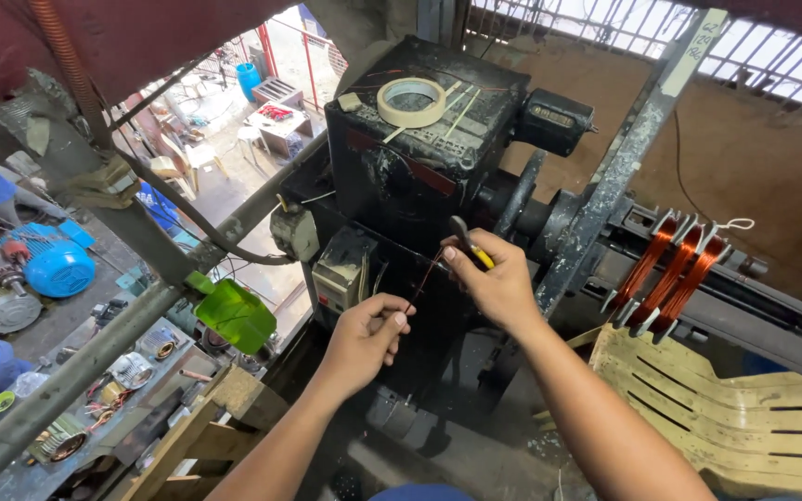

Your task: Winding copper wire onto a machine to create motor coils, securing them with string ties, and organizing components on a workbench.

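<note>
Tape roll (410, 101), green funnel (236, 314)

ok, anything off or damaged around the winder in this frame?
Nothing broken that shows. The black machine housing is scuffed and paint-chipped, and a roll of masking tape lies loose on top. The left hand and right hand hold a thin copper wire between them; the copper coils sit evenly on the former.

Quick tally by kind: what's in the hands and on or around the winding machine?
Hands: 2, left hand, right hand
Copper wire strand: 1
Yellow-handled tool: 1
Masking tape roll: 1
Copper coils: 3
Total: 8
</note>
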